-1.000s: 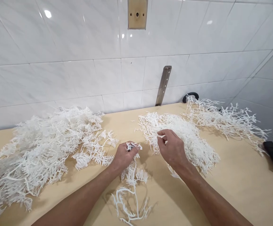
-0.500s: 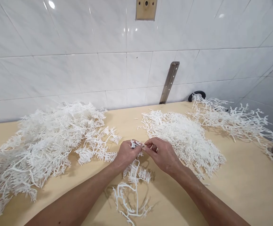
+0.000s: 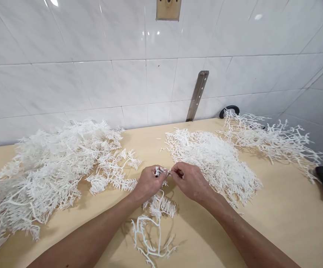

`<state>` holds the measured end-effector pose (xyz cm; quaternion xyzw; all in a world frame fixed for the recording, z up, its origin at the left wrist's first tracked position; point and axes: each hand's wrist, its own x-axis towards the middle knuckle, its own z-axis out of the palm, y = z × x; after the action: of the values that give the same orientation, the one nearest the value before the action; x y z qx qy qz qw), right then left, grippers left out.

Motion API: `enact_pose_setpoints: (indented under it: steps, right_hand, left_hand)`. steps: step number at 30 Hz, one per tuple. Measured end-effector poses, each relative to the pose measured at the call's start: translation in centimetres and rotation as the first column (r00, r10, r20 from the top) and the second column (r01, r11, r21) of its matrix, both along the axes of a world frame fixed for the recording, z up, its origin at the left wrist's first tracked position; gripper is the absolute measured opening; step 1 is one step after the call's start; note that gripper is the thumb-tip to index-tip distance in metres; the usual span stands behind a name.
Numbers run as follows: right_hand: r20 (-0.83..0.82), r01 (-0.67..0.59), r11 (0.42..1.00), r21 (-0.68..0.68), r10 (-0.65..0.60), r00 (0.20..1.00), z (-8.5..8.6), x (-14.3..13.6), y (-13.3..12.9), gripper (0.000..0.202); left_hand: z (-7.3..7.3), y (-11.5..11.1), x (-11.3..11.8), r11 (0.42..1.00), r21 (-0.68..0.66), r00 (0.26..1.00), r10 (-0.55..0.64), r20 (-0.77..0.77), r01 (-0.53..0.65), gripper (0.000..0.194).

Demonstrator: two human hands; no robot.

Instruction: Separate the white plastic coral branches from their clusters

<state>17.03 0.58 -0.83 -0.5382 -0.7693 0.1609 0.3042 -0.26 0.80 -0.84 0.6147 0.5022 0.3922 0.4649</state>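
A white branched plastic sprig [image 3: 159, 219], coral-like with fine fringed tips, hangs down from my hands over the table. My left hand [image 3: 150, 183] is closed around its upper part, and white tips poke out above the thumb. Close beside it, my right hand [image 3: 188, 179] pinches at the end of a tip with thumb and forefinger. The exact bit between those fingertips is too small to make out. Below, the sprig's thicker stems are bare of fringe and curve toward me.
A large heap of fringed white sprigs [image 3: 58, 167] covers the table's left. Small loose white pieces [image 3: 211, 160] are piled right of centre. Bare branched stems [image 3: 273, 139] lie at the far right, near a black ring-shaped object [image 3: 229, 111]. A metal bracket [image 3: 197, 96] stands against the tiled wall.
The right hand has shifted slightly away from the left one, widening the gap between the fingertips. The whole view has turned a little to the right.
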Motion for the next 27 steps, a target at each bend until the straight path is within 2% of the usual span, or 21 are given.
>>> enact_pose_setpoints:
  steps: [3,6,9,11,12,16,17,19,21,24,27]
  right_hand:
    - [0.038,0.020,1.000,-0.002,-0.020,0.999,-0.1,-0.3,-0.2,0.015]
    - [0.007,0.064,0.998,-0.020,-0.063,0.998,-0.3,-0.9,-0.3,0.013]
    - [-0.088,0.120,0.980,-0.157,-0.134,0.987,-0.4,-1.4,-0.3,0.010]
    - [-0.174,0.111,0.955,-0.274,-0.163,0.971,-0.4,-1.5,-0.1,0.010]
    - [-0.195,0.120,0.950,-0.289,-0.181,0.964,-0.3,-1.4,0.0,0.010]
    - [-0.135,0.274,0.954,-0.121,-0.289,0.948,0.1,-0.4,0.4,0.015]
    - [-0.142,0.280,0.952,-0.126,-0.297,0.944,0.3,0.0,0.5,0.014]
    - [-0.213,0.227,0.952,-0.204,-0.269,0.939,0.6,0.6,0.6,0.011]
    - [-0.292,0.144,0.954,-0.262,-0.220,0.931,0.8,1.2,0.7,0.020]
    - [-0.329,0.056,0.961,-0.270,-0.146,0.933,1.2,1.4,0.5,0.033]
    - [-0.310,0.017,0.970,-0.241,-0.094,0.946,1.6,1.2,0.2,0.037]
  left_hand:
    - [-0.1,0.1,0.1,1.000,0.013,1.000,-0.009,-0.015,0.010,0.026]
    - [-0.2,0.2,0.2,1.000,0.004,1.000,0.003,0.013,-0.004,0.025]
    - [-0.2,0.2,0.4,0.999,-0.018,0.996,0.034,0.088,-0.033,0.026]
    - [-0.1,0.2,0.4,0.999,-0.025,0.990,0.046,0.132,-0.044,0.025]
    - [0.0,0.1,0.4,0.999,-0.019,0.988,0.051,0.145,-0.048,0.025]
    - [0.3,0.0,-0.2,0.995,0.076,0.988,0.047,0.149,-0.059,0.022]
    - [0.3,0.1,-0.3,0.994,0.096,0.989,0.043,0.142,-0.057,0.022]
    - [0.2,0.2,-0.5,0.994,0.101,0.992,0.038,0.119,-0.050,0.022]
    - [0.0,0.4,-0.5,0.995,0.085,0.997,0.039,0.073,-0.045,0.022]
    - [-0.2,0.5,-0.5,0.995,0.082,0.998,0.055,-0.031,-0.052,0.020]
    - [-0.2,0.3,-0.2,0.989,0.142,0.994,0.058,-0.098,-0.043,0.016]
